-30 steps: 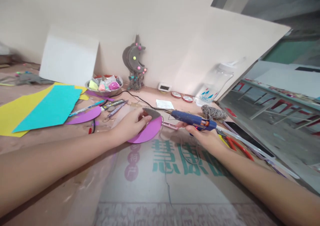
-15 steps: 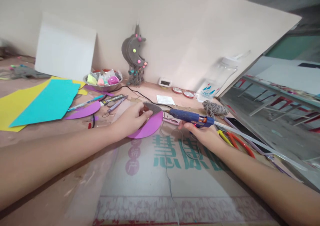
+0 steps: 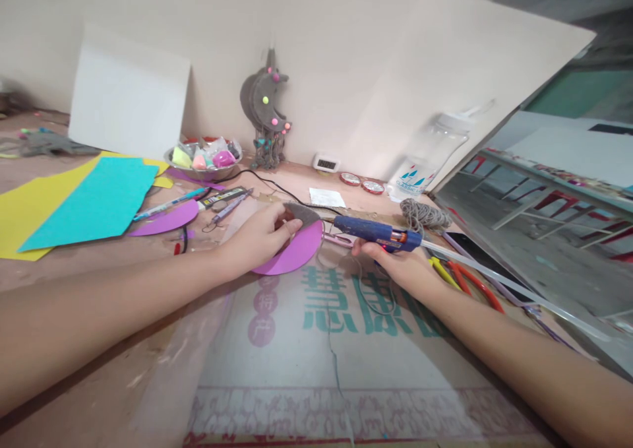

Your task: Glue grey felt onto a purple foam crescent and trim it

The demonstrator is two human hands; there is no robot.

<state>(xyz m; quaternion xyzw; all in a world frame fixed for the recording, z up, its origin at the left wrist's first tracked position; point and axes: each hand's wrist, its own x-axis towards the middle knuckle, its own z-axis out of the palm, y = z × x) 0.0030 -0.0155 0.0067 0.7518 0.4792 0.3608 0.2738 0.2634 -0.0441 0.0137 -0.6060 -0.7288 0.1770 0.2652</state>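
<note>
Between the thumb and fingers of my left hand [image 3: 270, 233] is a purple paper piece [image 3: 295, 250] with a curved edge and a grey patch [image 3: 304, 214] on its upper part. My right hand [image 3: 395, 260] is wrapped round a blue glue gun [image 3: 368, 229]. The gun's nozzle points left, a little to the right of the grey patch, and does not touch it. A long clear glue stick [image 3: 494, 276] runs out of its back end. Grey cord [image 3: 363, 289] lies in loops below the gun, over the printed sheet [image 3: 277, 382].
A metal bowl [image 3: 202, 171] of clay packets, cyan paper [image 3: 99, 204], yellow paper [image 3: 24, 217] and pens lie left. At the right are a yarn bundle [image 3: 425, 214], pliers [image 3: 475, 286], a phone [image 3: 484, 263] and a bottle [image 3: 425, 158]. A moon ornament [image 3: 267, 105] hangs behind.
The glue gun has shifted very slightly to the left. My left hand and the purple piece look the same.
</note>
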